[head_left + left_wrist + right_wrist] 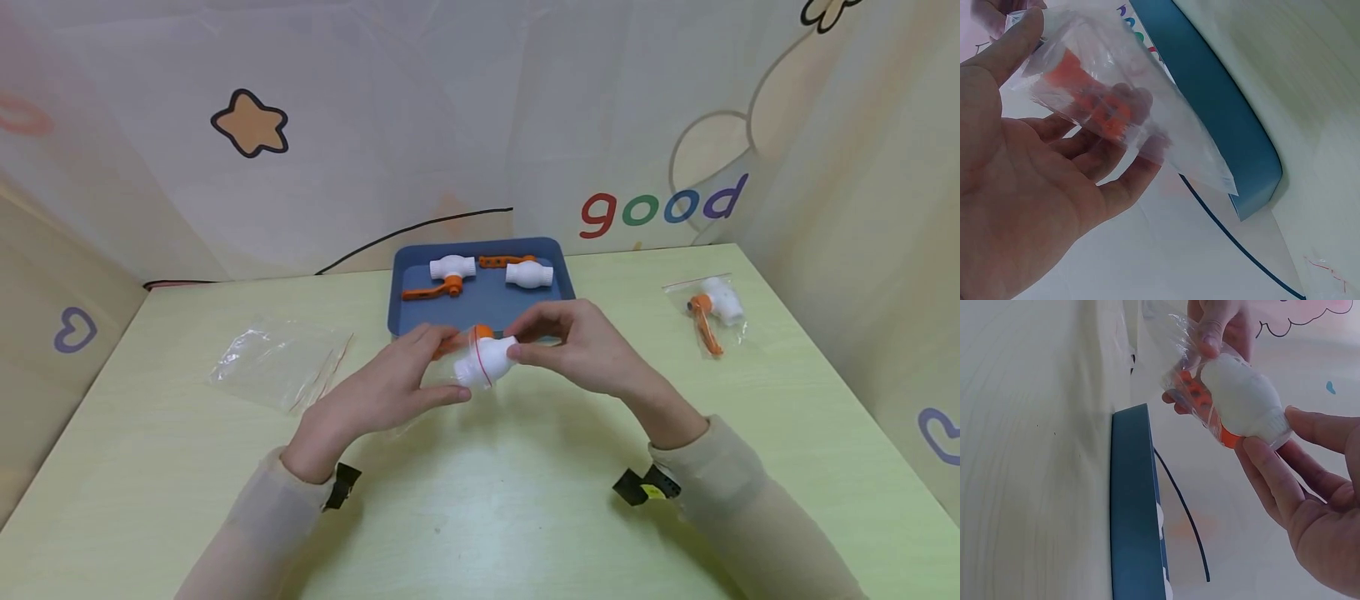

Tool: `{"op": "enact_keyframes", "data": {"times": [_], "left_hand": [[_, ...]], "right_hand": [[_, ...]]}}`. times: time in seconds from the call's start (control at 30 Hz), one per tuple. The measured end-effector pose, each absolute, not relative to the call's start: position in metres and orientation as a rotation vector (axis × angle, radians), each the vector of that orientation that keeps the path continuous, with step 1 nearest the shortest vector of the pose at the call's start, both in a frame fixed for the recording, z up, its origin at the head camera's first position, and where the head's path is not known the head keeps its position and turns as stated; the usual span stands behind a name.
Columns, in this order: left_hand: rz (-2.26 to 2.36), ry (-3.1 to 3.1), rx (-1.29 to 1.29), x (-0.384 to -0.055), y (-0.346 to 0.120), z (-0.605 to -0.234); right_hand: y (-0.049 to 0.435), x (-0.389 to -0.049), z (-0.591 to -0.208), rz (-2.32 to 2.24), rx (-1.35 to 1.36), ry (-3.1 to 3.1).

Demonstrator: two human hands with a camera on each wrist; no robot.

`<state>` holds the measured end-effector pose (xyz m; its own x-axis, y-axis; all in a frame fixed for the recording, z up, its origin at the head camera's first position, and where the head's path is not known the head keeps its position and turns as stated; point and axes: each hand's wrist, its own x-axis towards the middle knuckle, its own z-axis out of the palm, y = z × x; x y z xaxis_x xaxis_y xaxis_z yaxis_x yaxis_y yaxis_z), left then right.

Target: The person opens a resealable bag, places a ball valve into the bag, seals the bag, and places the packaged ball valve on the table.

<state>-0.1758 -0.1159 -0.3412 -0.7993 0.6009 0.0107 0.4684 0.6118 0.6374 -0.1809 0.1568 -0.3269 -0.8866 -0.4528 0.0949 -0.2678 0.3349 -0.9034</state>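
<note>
Just in front of the tray, both hands are at a white plastic ball valve [497, 358] with an orange handle. It is partly inside a clear zip bag [1175, 134] with a red line at its mouth. My left hand [382, 383] holds the bag around the valve from the left, thumb on one side and fingers on the other. The orange handle [1110, 115] shows through the film in the left wrist view. My right hand [588, 350] pinches the valve's white end, which sticks out of the bag, between thumb and fingers.
A blue-grey tray [416, 318] at the back holds a white valve with orange handle [452, 267] and another valve [529, 274] beside an orange handle. Flat clear bags [277, 362] lie at left. A bagged valve [722, 302] lies at right. A printed curtain [450, 108] hangs behind.
</note>
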Motion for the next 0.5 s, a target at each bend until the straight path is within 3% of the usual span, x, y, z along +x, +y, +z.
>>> {"op": "enact_keyframes", "data": {"times": [0.5], "left_hand": [[0.975,2.621,0.904,-0.1742,-0.1128,-0.3409]], "right_hand": [[0.1515,-0.1789,-0.3293,-1.59,-0.662,2.409]]}}
